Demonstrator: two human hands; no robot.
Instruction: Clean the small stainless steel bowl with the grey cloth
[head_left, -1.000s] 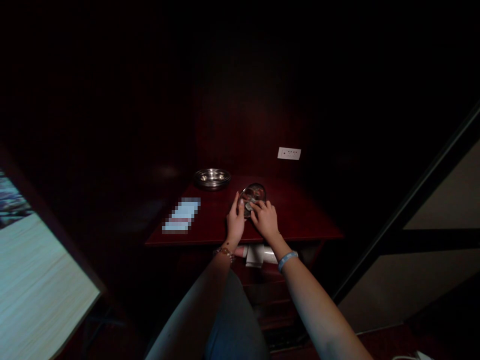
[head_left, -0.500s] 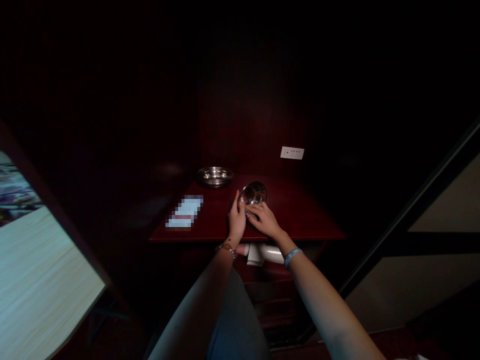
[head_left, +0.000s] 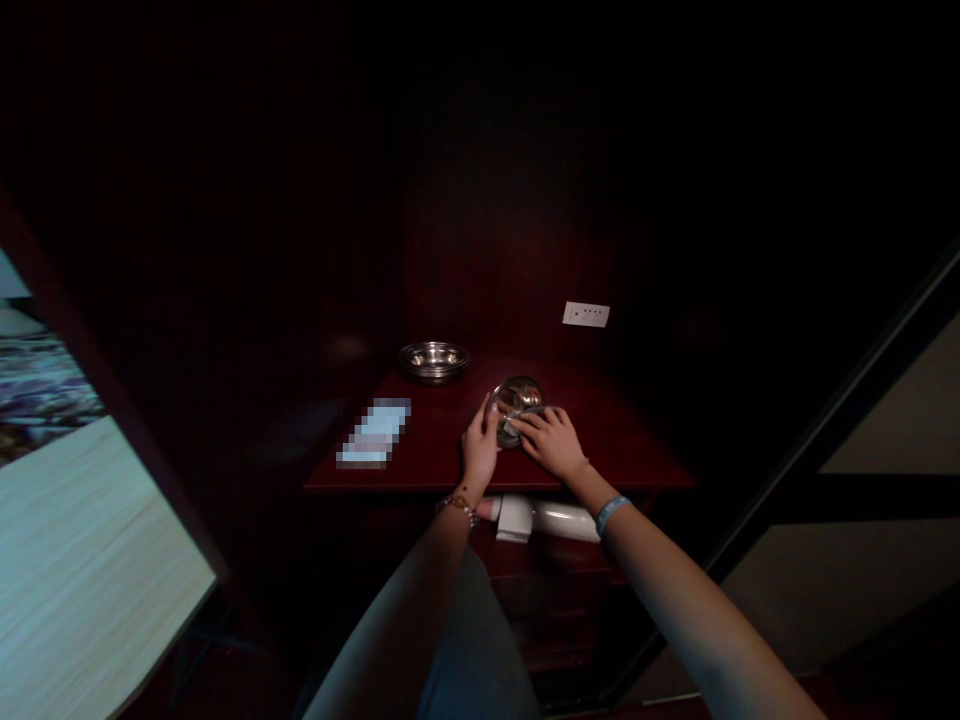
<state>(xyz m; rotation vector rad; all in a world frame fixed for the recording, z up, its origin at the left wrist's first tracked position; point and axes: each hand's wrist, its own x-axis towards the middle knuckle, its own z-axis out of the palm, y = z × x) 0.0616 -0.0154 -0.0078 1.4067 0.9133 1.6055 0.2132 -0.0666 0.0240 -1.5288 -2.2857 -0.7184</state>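
Observation:
In the head view, a shiny metal bowl [head_left: 525, 393] is held tilted above the dark red desk [head_left: 600, 440], its inside turned toward me. My left hand [head_left: 481, 440] grips the left side of its rim, thumb over the edge. My right hand [head_left: 553, 440] presses a small pale grey cloth [head_left: 511, 426] against the bowl's inner surface, fingers bent over it. Most of the cloth is hidden under those fingers, so its full shape cannot be made out.
Behind and left stands a stack of metal bowls [head_left: 434, 362]. A blurred-out flat bright object [head_left: 376, 432] lies at the desk's left. White rolls [head_left: 564, 520] sit on the shelf below. A wall socket [head_left: 586, 314] is at the back. A light wooden tabletop [head_left: 90, 560] extends at left.
My right hand has shifted right and turned, bringing the pale cloth into view. The bowl has turned a little in my left hand, showing more of its inside.

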